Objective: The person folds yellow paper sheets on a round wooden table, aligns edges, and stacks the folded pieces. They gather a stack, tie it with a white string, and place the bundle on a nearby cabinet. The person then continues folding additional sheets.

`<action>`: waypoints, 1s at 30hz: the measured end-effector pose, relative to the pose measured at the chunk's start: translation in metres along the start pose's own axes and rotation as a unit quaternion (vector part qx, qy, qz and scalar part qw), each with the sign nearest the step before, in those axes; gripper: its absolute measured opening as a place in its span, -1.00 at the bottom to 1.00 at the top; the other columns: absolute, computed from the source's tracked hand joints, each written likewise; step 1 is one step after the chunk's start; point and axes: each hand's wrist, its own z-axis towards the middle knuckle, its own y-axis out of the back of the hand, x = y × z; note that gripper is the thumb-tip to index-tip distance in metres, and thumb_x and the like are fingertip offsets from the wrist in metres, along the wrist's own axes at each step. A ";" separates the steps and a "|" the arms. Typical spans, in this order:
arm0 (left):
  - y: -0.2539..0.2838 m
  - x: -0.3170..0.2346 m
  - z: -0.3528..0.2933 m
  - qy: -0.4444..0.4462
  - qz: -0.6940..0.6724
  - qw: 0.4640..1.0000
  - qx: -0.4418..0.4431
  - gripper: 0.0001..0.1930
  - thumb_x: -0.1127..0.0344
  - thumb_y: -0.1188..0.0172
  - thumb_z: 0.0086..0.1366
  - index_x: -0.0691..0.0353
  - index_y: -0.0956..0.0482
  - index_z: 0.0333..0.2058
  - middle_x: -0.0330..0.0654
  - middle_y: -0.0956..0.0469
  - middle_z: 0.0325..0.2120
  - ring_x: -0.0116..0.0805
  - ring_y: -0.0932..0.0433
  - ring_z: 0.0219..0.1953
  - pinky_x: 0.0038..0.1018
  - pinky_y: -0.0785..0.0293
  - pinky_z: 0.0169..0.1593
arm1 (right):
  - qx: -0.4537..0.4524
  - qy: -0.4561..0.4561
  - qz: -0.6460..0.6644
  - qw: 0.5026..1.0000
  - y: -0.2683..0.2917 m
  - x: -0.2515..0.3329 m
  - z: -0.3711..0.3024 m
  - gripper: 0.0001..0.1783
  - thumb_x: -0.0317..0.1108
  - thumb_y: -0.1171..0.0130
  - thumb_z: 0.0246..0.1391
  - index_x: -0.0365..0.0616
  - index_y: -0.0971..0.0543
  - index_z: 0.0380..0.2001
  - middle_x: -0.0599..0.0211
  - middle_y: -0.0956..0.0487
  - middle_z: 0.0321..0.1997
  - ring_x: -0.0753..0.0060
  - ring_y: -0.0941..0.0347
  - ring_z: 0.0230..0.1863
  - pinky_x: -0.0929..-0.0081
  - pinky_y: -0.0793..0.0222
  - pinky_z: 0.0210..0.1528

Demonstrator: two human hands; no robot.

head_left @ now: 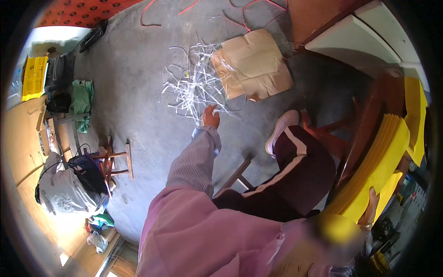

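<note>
On the grey concrete floor [138, 92] lies a tangle of thin white plastic strips [196, 87]; the left hand [211, 117] reaches its edge, fingers loosely apart. Beside it sits crumpled brown paper [254, 64]. The right hand [369, 207], fingers together, presses a yellow sheet stack [378, 161].

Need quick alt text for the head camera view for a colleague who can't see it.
Seated person's left hand reaches down toward tangled white strips on the grey floor, beside crumpled brown paper. Their right hand rests against a stack of yellow sheets.
</note>
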 end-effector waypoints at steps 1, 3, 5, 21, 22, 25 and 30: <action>-0.008 -0.002 0.017 -0.009 -0.005 1.000 -0.012 -0.54 0.29 -0.32 0.21 0.03 -0.67 0.13 0.06 -0.54 0.20 -0.01 -0.49 0.28 -0.08 -0.31 0.38 | 0.037 0.010 0.022 0.999 0.004 -0.002 0.000 -0.10 -0.04 -0.25 0.29 -0.20 -0.12 0.51 0.13 -0.37 0.40 0.08 -0.31 0.37 0.11 -0.25 0.40; -0.024 -0.006 0.045 0.026 0.046 0.998 -0.015 -0.49 0.18 -0.31 0.21 0.03 -0.65 0.16 0.05 -0.53 0.24 -0.03 -0.47 0.32 -0.04 -0.23 0.42 | 0.001 -0.002 0.001 1.000 0.011 -0.007 0.000 -0.10 -0.02 -0.23 0.30 -0.20 -0.12 0.51 0.14 -0.36 0.40 0.08 -0.31 0.37 0.13 -0.25 0.39; -0.039 -0.008 0.067 0.131 0.169 0.976 0.037 -0.43 0.06 -0.30 0.21 0.04 -0.64 0.20 0.03 -0.54 0.24 -0.05 -0.47 0.33 -0.02 -0.16 0.45 | -0.020 -0.004 0.008 1.000 0.015 -0.012 -0.003 -0.10 0.00 -0.21 0.31 -0.20 -0.11 0.52 0.14 -0.34 0.41 0.09 -0.30 0.37 0.14 -0.24 0.39; 0.074 -0.052 -0.126 0.043 -0.102 0.990 0.087 -0.74 0.42 -0.36 0.28 0.07 -0.78 -0.06 -0.12 -0.74 -0.10 -0.12 -0.70 0.00 -0.25 -0.58 0.09 | -0.041 -0.041 0.038 0.998 0.016 -0.008 -0.011 -0.13 0.15 -0.05 0.36 -0.24 -0.16 0.49 0.00 -0.32 0.38 0.06 -0.27 0.33 0.05 -0.21 0.38; 0.066 -0.023 -0.107 0.266 -0.106 0.955 0.078 -0.77 0.41 -0.34 0.27 0.04 -0.79 -0.11 -0.14 -0.76 -0.17 -0.11 -0.72 -0.07 -0.20 -0.61 0.03 | -0.042 -0.023 0.008 0.999 0.022 -0.010 -0.009 -0.14 0.14 -0.04 0.37 -0.25 -0.17 0.48 -0.01 -0.32 0.38 0.06 -0.27 0.33 0.05 -0.21 0.37; 0.056 0.060 -0.038 0.413 0.042 0.904 -0.098 -0.37 0.01 -0.45 0.14 0.32 -0.63 0.10 0.11 -0.67 0.02 0.03 -0.64 0.10 -0.21 -0.54 0.18 | 0.017 0.153 -0.339 0.928 0.043 -0.020 -0.016 -0.17 0.15 -0.02 0.40 -0.26 -0.20 0.46 -0.01 -0.33 0.37 0.07 -0.28 0.32 0.05 -0.23 0.36; 0.038 0.111 0.015 0.271 0.001 0.959 -0.083 -0.31 0.09 -0.36 0.20 0.27 -0.50 0.27 0.21 -0.57 0.16 0.20 -0.52 0.24 -0.13 -0.42 0.34 | -0.008 0.013 -0.118 0.993 0.066 -0.020 -0.014 -0.25 0.16 0.01 0.42 -0.20 -0.27 0.41 0.06 -0.40 0.30 0.12 -0.33 0.27 0.12 -0.28 0.33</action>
